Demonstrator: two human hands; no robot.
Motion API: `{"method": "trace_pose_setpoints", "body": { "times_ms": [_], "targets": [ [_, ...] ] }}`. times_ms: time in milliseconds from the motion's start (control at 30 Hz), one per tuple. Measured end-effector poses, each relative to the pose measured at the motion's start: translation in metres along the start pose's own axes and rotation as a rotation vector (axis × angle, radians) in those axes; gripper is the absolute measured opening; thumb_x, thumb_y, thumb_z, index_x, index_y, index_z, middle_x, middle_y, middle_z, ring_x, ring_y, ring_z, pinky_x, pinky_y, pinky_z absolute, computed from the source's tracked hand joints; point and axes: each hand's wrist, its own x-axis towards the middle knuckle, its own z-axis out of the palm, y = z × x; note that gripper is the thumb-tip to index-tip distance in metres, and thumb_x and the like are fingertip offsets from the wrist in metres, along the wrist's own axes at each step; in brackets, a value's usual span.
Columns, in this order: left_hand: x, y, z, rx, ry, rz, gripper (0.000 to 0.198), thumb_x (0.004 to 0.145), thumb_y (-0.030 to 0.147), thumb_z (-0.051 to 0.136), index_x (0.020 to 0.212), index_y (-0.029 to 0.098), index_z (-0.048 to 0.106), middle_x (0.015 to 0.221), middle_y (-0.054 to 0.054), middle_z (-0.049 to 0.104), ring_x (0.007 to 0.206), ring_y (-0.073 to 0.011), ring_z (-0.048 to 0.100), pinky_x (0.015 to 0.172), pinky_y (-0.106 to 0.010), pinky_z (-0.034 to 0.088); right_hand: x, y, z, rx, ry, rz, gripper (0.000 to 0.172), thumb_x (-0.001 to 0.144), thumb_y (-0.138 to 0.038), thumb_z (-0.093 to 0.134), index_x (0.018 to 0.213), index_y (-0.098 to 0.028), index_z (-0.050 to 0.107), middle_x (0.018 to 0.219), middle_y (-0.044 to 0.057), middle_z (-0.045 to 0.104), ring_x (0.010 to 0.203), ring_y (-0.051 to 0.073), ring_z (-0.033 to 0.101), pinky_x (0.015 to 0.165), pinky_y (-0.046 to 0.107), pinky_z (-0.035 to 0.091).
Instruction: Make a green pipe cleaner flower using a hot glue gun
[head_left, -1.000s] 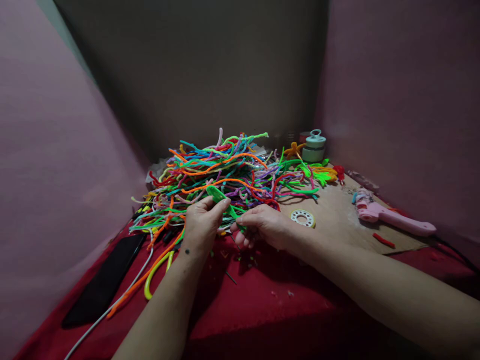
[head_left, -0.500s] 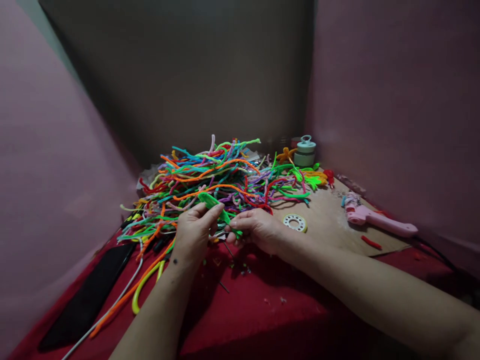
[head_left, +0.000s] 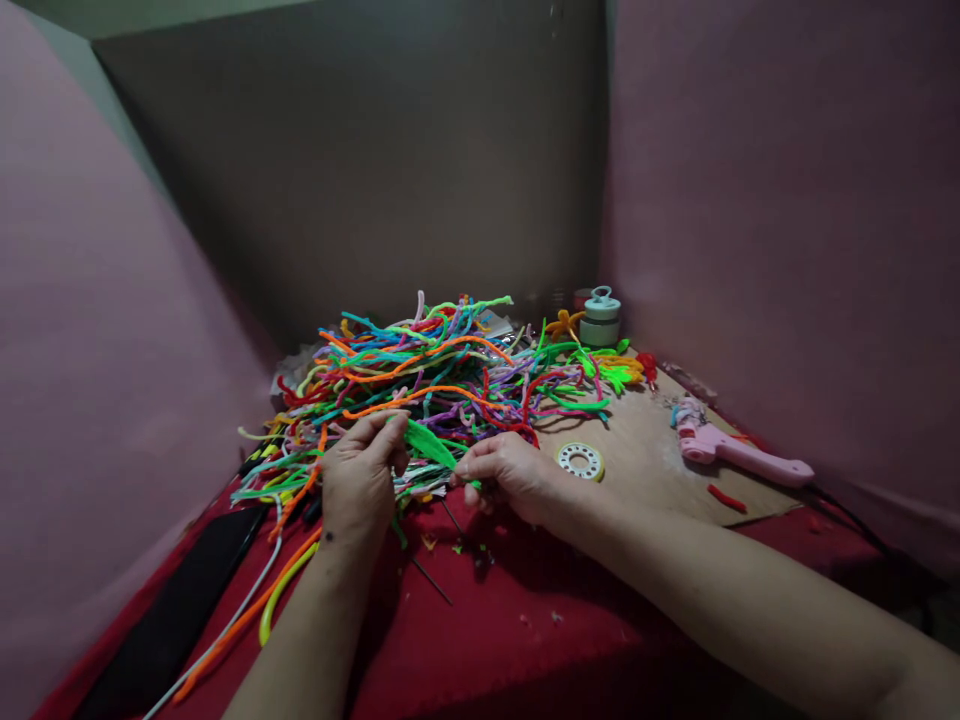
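A flat green leaf shape of fuzzy pipe cleaner (head_left: pixel 430 444) is stretched between my hands, just in front of the pile. My left hand (head_left: pixel 358 482) pinches its upper left end between thumb and fingers. At the lower right end, the fingers of my right hand (head_left: pixel 514 476) are closed on it, and a bit of green pokes out below them. Behind both hands lies a big tangled heap of coloured pipe cleaners (head_left: pixel 427 372). Part of the leaf's tips is hidden by my fingers.
A pink glue gun (head_left: pixel 742 455), a short red piece (head_left: pixel 726 498) and a tape roll (head_left: pixel 580 461) lie on the brown board (head_left: pixel 645 480). Behind stands a mint-lidded jar (head_left: pixel 601 320). A black flat case (head_left: pixel 180 610) and a yellow handle (head_left: pixel 279 600) are at left on red cloth (head_left: pixel 480 630).
My left hand has shifted left to the leaf's end, showing more of the leaf, which now lies flatter between the hands. My right hand keeps its grip. The view has tilted slightly.
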Motion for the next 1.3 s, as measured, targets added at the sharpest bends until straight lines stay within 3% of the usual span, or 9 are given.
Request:
{"method": "trace_pose_setpoints", "body": {
  "times_ms": [200, 333, 433, 533, 667, 867, 1033, 1200, 1300],
  "targets": [
    [0.009, -0.004, -0.006, -0.186, 0.065, -0.01, 0.018, 0.069, 0.032, 0.063, 0.077, 0.016, 0.061, 0.055, 0.005, 0.052, 0.04, -0.005, 0.041, 0.038, -0.018, 0.031, -0.002, -0.021, -0.005, -0.137, 0.143, -0.143, 0.009, 0.057, -0.021, 0.06, 0.053, -0.013, 0.058, 0.038, -0.002, 0.055, 0.032, 0.006, 0.041, 0.034, 0.018, 0.028],
    [0.01, -0.007, -0.008, -0.108, 0.025, -0.066, 0.019, 0.069, 0.032, 0.063, 0.077, 0.015, 0.061, 0.056, 0.005, 0.052, 0.04, -0.0047, 0.041, 0.037, -0.017, 0.03, -0.002, -0.053, -0.032, -0.294, 0.47, -0.376, 0.014, 0.06, -0.028, 0.056, 0.057, -0.014, 0.057, 0.045, 0.0, 0.057, 0.037, 0.007, 0.044, 0.04, 0.019, 0.037],
    [0.006, -0.01, -0.006, 0.026, -0.043, -0.055, 0.019, 0.07, 0.034, 0.063, 0.077, 0.016, 0.061, 0.055, 0.005, 0.053, 0.039, -0.0052, 0.042, 0.037, -0.017, 0.029, 0.0, -0.071, -0.064, -0.367, 0.638, -0.436, 0.017, 0.065, -0.033, 0.051, 0.065, -0.016, 0.056, 0.052, -0.001, 0.058, 0.04, 0.008, 0.045, 0.041, 0.019, 0.036],
    [0.003, -0.009, -0.005, 0.095, -0.074, -0.031, 0.019, 0.071, 0.035, 0.062, 0.076, 0.016, 0.062, 0.053, 0.005, 0.053, 0.039, -0.006, 0.042, 0.037, -0.018, 0.029, 0.003, -0.077, -0.096, -0.527, 0.771, -0.39, 0.015, 0.065, -0.028, 0.049, 0.06, -0.015, 0.056, 0.051, 0.001, 0.057, 0.039, 0.008, 0.042, 0.04, 0.021, 0.032],
    [0.007, -0.005, -0.01, 0.022, 0.004, -0.011, 0.017, 0.07, 0.032, 0.063, 0.075, 0.016, 0.061, 0.054, 0.005, 0.051, 0.038, -0.0056, 0.042, 0.037, -0.018, 0.031, 0.009, -0.072, -0.124, -0.822, 0.89, -0.268, 0.017, 0.063, -0.017, 0.049, 0.05, -0.013, 0.059, 0.049, 0.007, 0.058, 0.048, 0.014, 0.051, 0.049, 0.025, 0.036],
    [0.019, -0.007, -0.023, -0.043, 0.039, -0.085, 0.021, 0.064, 0.031, 0.068, 0.074, 0.014, 0.061, 0.053, 0.006, 0.053, 0.038, -0.0047, 0.042, 0.036, -0.017, 0.03, 0.01, -0.065, -0.121, -1.167, 0.977, -0.27, 0.024, 0.07, -0.016, 0.051, 0.082, -0.009, 0.07, 0.086, 0.019, 0.067, 0.087, 0.029, 0.058, 0.074, 0.036, 0.039],
    [0.027, -0.008, -0.037, -0.038, 0.024, -0.164, 0.025, 0.057, 0.029, 0.073, 0.073, 0.012, 0.063, 0.054, 0.004, 0.055, 0.041, -0.005, 0.046, 0.04, -0.017, 0.033, 0.007, -0.052, -0.082, -1.311, 0.841, -0.433, 0.025, 0.078, -0.017, 0.047, 0.088, -0.014, 0.069, 0.096, 0.012, 0.065, 0.097, 0.023, 0.054, 0.086, 0.031, 0.036],
    [0.034, -0.011, -0.05, -0.087, 0.024, -0.242, 0.029, 0.052, 0.029, 0.075, 0.071, 0.011, 0.063, 0.055, 0.003, 0.057, 0.042, -0.0046, 0.047, 0.041, -0.016, 0.034, 0.005, -0.022, -0.024, -1.466, 0.193, -0.675, 0.022, 0.082, -0.017, 0.047, 0.08, -0.018, 0.069, 0.081, 0.007, 0.064, 0.08, 0.016, 0.056, 0.072, 0.024, 0.04],
    [0.036, -0.014, -0.053, -0.104, 0.03, -0.258, 0.029, 0.052, 0.029, 0.075, 0.071, 0.011, 0.062, 0.056, 0.003, 0.057, 0.042, -0.0039, 0.047, 0.041, -0.015, 0.033, 0.005, -0.009, 0.0, -1.586, 0.014, -0.648, 0.021, 0.08, -0.016, 0.048, 0.08, -0.018, 0.069, 0.082, 0.007, 0.064, 0.081, 0.018, 0.057, 0.069, 0.025, 0.04]
  ]
}}
